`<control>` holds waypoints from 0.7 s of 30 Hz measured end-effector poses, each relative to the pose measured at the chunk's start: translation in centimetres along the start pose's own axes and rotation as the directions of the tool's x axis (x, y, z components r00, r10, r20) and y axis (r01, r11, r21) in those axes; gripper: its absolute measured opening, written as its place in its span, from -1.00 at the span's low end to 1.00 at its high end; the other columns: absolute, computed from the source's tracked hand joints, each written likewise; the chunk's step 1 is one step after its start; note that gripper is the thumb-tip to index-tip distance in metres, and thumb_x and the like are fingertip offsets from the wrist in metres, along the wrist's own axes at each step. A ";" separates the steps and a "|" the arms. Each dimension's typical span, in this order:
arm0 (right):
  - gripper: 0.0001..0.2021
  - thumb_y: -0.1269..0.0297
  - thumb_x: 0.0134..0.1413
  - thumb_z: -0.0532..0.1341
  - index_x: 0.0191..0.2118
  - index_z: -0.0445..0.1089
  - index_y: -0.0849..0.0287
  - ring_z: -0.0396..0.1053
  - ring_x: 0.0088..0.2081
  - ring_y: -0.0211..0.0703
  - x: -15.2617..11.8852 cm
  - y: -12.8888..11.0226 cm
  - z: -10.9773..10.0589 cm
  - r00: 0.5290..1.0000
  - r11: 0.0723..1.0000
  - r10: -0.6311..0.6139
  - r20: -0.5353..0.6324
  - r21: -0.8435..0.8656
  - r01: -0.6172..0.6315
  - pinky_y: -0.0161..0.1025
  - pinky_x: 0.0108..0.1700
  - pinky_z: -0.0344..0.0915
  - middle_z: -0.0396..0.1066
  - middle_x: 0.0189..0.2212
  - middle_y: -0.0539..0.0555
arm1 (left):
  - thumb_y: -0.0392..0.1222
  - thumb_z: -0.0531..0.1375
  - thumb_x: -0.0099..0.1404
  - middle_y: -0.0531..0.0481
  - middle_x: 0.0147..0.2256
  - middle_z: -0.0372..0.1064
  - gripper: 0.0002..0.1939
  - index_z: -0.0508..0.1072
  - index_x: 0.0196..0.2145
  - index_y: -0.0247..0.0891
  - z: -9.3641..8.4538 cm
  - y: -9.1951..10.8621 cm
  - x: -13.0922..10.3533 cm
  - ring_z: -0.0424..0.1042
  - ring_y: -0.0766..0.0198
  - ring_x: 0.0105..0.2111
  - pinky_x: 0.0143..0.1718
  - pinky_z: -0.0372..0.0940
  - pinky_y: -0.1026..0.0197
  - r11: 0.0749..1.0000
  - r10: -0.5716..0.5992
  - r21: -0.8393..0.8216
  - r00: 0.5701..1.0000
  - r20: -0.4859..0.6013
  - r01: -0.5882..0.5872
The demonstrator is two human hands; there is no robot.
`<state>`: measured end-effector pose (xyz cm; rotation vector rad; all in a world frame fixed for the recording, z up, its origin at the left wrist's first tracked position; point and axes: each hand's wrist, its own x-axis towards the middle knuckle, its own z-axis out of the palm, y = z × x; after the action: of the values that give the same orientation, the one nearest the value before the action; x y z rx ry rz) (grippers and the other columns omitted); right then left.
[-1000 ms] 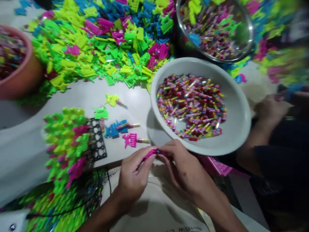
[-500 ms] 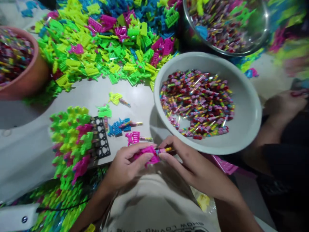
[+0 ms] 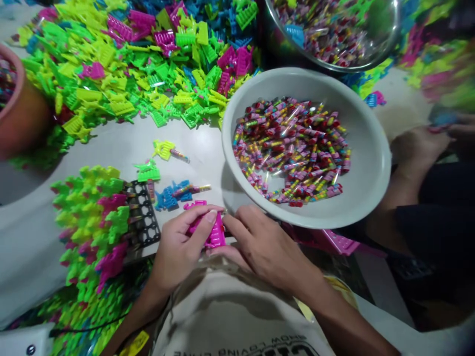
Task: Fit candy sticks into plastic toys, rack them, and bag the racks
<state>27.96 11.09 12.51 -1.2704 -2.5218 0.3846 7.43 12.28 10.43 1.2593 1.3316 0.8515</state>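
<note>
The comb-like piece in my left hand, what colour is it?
The comb-like piece is bright pink, best seen in the head view.

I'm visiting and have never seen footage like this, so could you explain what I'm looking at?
There's no robot here: a person works with two bare hands. All the pictures come from one camera on that person's head, looking forward and down. On the pale table are a heap of bright plastic pieces, a grey basin of small colourful tubes, and a black rack. The left hand holds a pink plastic piece; the right hand is close beside it, though I can't tell whether it grips anything.
</note>
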 end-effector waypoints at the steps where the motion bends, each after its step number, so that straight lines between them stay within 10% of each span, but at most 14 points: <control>1: -0.51 -0.04 0.63 -0.01 0.10 0.46 0.29 0.30 -0.21 0.07 0.0 0.1 0.2 1.000 1.000 -0.014 -0.009 -0.024 0.014 -0.05 -0.18 0.37 0.42 -0.25 0.18 | 0.01 0.29 0.52 -0.12 -0.07 0.72 -0.69 0.74 -0.03 -0.23 0.0 0.0 0.0 0.69 0.19 -0.24 -0.23 0.58 0.29 1.000 0.005 0.012 1.000 -0.002 -0.005; 16: -0.57 -0.01 0.62 0.05 0.00 0.49 0.26 0.38 -0.18 0.10 0.0 0.8 0.8 0.998 0.999 -0.034 -0.045 0.011 0.035 -0.02 -0.16 0.43 0.44 -0.24 0.16 | 0.01 0.28 0.52 -0.10 -0.10 0.73 -0.70 0.74 -0.06 -0.22 0.3 0.0 0.3 0.69 0.17 -0.17 -0.12 0.55 0.28 0.998 0.000 0.057 1.000 -0.006 0.001; 21: -0.63 0.18 0.61 0.10 0.26 0.41 0.33 0.53 -0.13 0.08 -0.7 0.2 -0.9 0.997 0.999 -0.037 -0.072 0.021 0.038 -0.04 -0.19 0.51 0.58 -0.05 0.25 | 0.03 0.31 0.49 -0.09 -0.18 0.71 -0.70 0.72 -0.12 -0.25 -0.9 -0.5 1.5 0.66 0.17 -0.23 -0.14 0.53 0.25 0.986 0.046 0.161 0.994 -0.103 -0.029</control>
<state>28.83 10.75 13.18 -1.2049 -2.4714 0.3516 6.63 13.81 9.77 1.3829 1.4892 0.8612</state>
